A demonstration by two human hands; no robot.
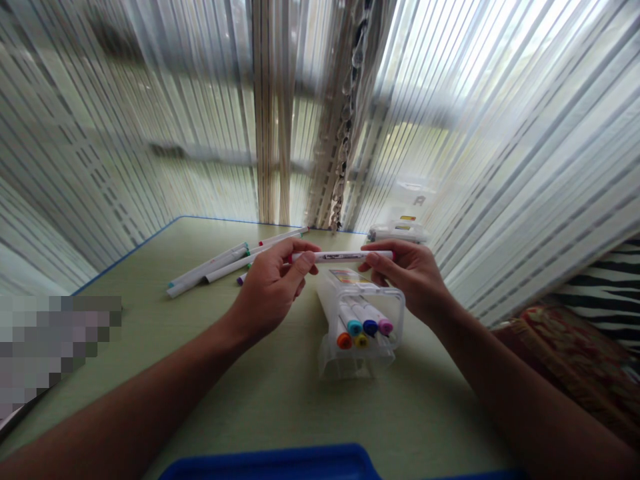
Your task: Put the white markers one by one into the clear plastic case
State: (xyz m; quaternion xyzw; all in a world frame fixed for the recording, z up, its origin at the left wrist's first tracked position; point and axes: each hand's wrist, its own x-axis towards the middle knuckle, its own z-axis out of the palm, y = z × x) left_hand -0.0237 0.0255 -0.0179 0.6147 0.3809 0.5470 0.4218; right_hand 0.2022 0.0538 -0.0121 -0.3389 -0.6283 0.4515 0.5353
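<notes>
A white marker pen (341, 256) with pinkish-red ends is held level between both hands, above the table. My left hand (280, 280) pinches its left end between thumb and fingers. At the other end, my right hand (407, 270) grips it the same way. Just below the pen lies a clear plastic case (327, 300), its open end facing me. Several markers sit inside, among them an orange-capped marker (345, 341), a yellow one (361, 341), a dark blue one (370, 327) and a pink one (385, 326).
Several loose white markers (220, 263) lie on the pale green table (240, 387) beyond my left hand. Another clear case (400, 230) stands at the back, near the string curtain (200, 133). A blue object (270, 463) is at the near edge. Patterned fabric (585, 353) is at right.
</notes>
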